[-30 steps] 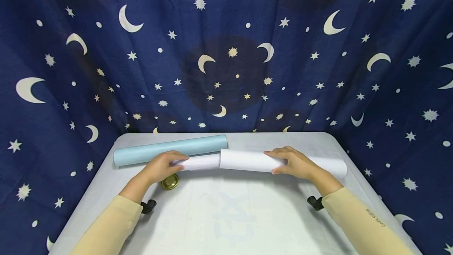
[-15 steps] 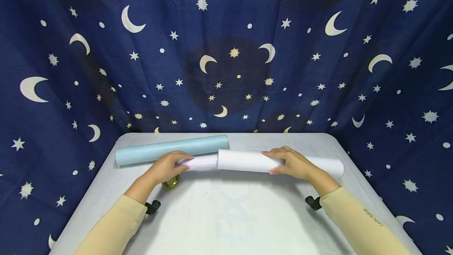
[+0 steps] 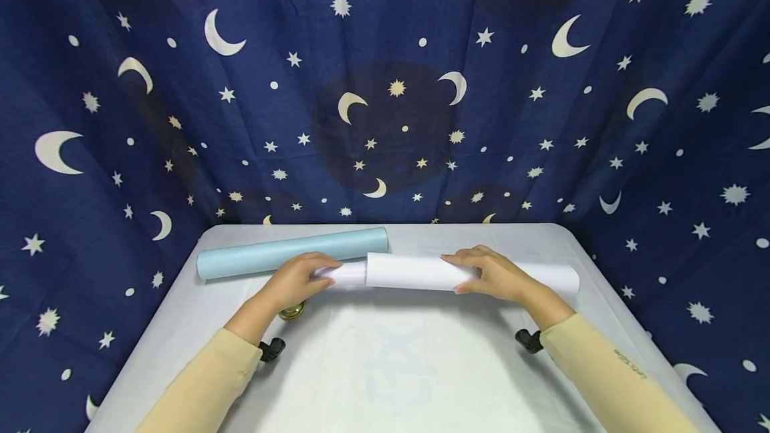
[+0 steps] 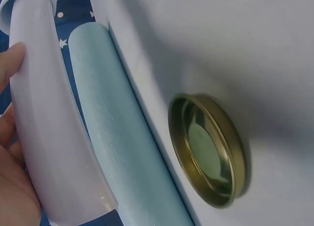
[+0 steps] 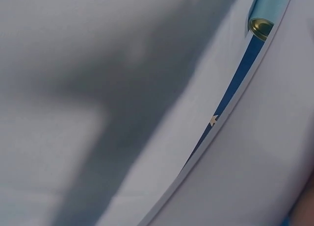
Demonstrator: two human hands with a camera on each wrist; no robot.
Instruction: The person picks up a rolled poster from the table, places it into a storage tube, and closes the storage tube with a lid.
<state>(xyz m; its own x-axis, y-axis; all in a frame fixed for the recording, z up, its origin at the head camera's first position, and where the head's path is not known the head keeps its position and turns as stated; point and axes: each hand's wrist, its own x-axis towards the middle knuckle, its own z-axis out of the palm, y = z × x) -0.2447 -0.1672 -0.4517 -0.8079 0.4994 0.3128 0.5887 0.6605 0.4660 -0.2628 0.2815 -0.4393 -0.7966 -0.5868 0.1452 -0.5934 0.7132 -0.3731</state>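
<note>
My left hand [image 3: 303,279] grips a narrow, glossy whitish roll [image 3: 350,274], its thumb and fingers around it. The roll's right end is inside the mouth of a wider white paper roll [image 3: 409,271]. My right hand [image 3: 490,275] holds that wider roll from above, near its middle. In the left wrist view the narrow roll [image 4: 54,128] runs up into the wider roll's open end [image 4: 7,12]. Behind both lies a light blue tube [image 3: 289,252]. A round gold lid [image 4: 235,152] rests on the table by my left wrist, partly hidden in the head view.
A white cloth [image 3: 337,379] covers the table, with faint marks at its middle. Dark blue curtains [image 3: 397,32] with moons and stars stand along the back and sides. In the right wrist view, gold metal [image 5: 260,29] shows by the blue tube [image 5: 272,5].
My left hand has moved right, and less of the narrow roll shows outside the wider one. The wider roll has shifted slightly left with my right hand. The blue tube stays put.
</note>
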